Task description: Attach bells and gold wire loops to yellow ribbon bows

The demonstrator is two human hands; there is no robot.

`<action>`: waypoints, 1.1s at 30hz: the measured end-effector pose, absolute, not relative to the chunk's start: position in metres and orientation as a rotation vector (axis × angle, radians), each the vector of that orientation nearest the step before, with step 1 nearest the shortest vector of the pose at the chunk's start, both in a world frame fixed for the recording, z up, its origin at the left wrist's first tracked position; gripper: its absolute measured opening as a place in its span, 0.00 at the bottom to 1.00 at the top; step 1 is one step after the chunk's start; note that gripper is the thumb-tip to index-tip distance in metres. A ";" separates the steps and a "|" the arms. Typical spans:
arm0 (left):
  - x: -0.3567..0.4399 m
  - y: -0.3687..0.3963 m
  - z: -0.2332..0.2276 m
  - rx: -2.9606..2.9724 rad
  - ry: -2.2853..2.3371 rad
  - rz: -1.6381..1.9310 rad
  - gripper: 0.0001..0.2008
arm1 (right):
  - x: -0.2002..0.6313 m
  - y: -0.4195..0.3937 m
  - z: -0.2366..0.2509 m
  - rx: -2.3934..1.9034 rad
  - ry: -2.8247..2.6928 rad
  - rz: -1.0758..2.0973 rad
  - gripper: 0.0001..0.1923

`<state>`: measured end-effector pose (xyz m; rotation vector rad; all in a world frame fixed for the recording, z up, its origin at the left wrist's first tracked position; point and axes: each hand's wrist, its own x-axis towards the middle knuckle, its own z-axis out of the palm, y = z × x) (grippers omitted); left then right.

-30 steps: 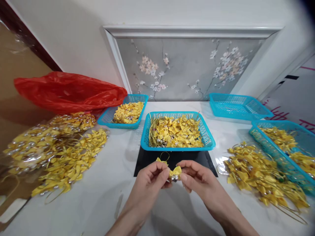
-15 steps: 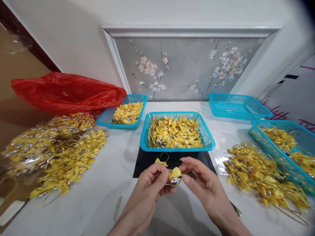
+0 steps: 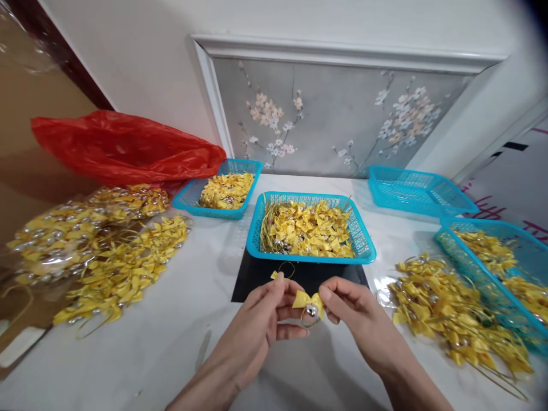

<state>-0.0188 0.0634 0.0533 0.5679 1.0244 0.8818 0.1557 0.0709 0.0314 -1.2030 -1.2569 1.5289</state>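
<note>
Yellow ribbon, a small bow (image 3: 307, 299) with a silver bell (image 3: 311, 310), sits pinched between our left hand (image 3: 262, 319) and right hand (image 3: 351, 315), just in front of the middle basket (image 3: 366, 246) above the tabletop (image 3: 180, 342). A moment ago our right fingers had loosened; now both sets of fingers are closed on the bow again, bell hanging clear beneath, so the piece looks held steady between both hands.
</note>
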 end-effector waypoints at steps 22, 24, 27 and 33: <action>-0.003 0.047 0.042 0.502 0.996 0.983 0.12 | 0.145 0.062 0.010 -1.301 -1.225 0.867 0.11; -0.003 0.043 0.043 0.457 0.963 0.988 0.13 | 0.145 0.059 0.007 -1.241 -1.433 0.483 0.06; -0.003 0.040 0.043 0.417 0.885 1.025 0.12 | 0.145 0.054 0.001 -1.086 -1.642 0.097 0.11; -0.003 0.041 0.049 0.407 0.856 1.079 0.10 | 0.147 0.042 0.002 -0.947 -1.803 0.051 0.20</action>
